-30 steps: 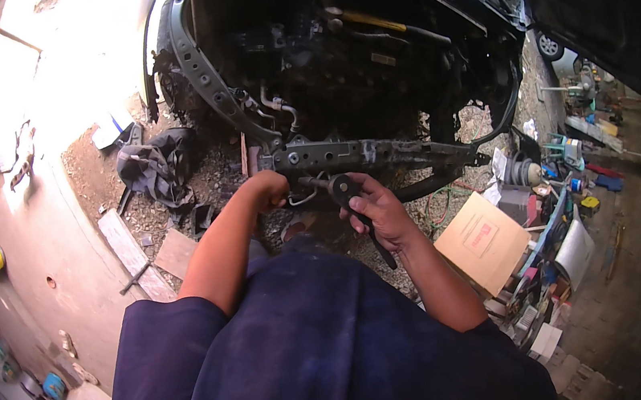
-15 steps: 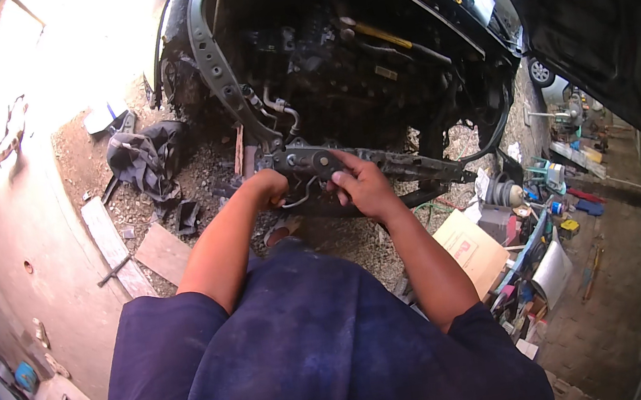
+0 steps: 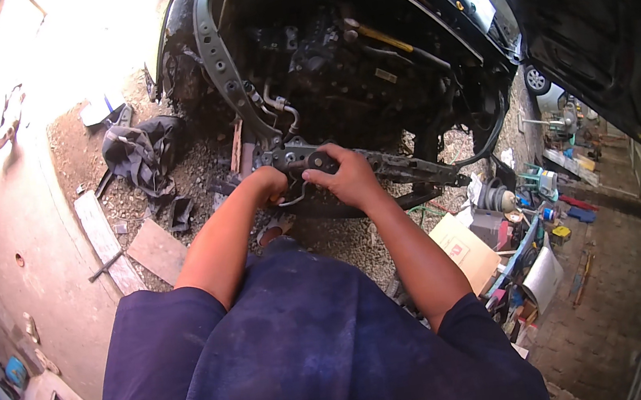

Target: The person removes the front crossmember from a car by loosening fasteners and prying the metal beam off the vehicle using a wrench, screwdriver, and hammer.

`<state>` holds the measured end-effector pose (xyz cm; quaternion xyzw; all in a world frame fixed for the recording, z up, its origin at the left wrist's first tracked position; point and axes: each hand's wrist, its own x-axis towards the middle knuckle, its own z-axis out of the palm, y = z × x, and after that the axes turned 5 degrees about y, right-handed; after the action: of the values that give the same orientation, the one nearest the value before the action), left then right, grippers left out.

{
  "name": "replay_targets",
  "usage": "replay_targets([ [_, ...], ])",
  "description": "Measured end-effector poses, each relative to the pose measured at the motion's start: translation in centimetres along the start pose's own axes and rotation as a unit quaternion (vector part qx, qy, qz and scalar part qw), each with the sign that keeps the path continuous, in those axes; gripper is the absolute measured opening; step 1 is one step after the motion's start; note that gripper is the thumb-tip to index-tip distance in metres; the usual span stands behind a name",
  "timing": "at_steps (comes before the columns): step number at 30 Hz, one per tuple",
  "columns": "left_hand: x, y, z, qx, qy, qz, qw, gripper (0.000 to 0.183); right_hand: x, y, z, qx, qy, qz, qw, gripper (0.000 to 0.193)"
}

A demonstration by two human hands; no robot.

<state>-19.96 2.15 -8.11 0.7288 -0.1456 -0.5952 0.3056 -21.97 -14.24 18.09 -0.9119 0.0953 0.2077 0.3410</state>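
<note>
Flat tan cardboard box (image 3: 466, 249) with small red label, right of the person.

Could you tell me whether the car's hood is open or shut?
Open: the engine bay lies fully exposed above both hands, and the raised hood stands off to the right.

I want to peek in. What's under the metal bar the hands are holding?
Under the metal bar lies gravel ground. The left hand and right hand cover its middle, so what is right beneath them stays hidden.

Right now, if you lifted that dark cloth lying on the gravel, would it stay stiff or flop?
The cloth would probably flop: it lies crumpled in folds on the gravel. It looks light for its size, being thin fabric. It likely wouldn't roll or slide easily on those rough stones.
</note>
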Motion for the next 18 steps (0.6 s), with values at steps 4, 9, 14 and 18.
replay_targets([
  [4,0.0,0.0,-0.3,0.158,0.016,0.185,0.970,0.019,0.7,-1.0,0.5,-0.069,0.027,0.014,0.997,0.052],
  [9,-0.3,-0.3,0.5,-0.042,0.064,0.054,0.996,0.014,2.0,-1.9,1.0,-0.155,0.047,-0.051,0.985,0.047],
  [14,-1.0,0.6,-0.3,0.319,0.053,0.247,0.913,0.021,3.0,-1.2,1.7,-0.249,0.055,-0.128,0.959,0.038],
  [18,-1.0,0.7,-0.2,0.279,0.056,0.202,0.937,0.022,3.5,-1.4,2.2,-0.265,0.071,-0.152,0.950,0.036],
])
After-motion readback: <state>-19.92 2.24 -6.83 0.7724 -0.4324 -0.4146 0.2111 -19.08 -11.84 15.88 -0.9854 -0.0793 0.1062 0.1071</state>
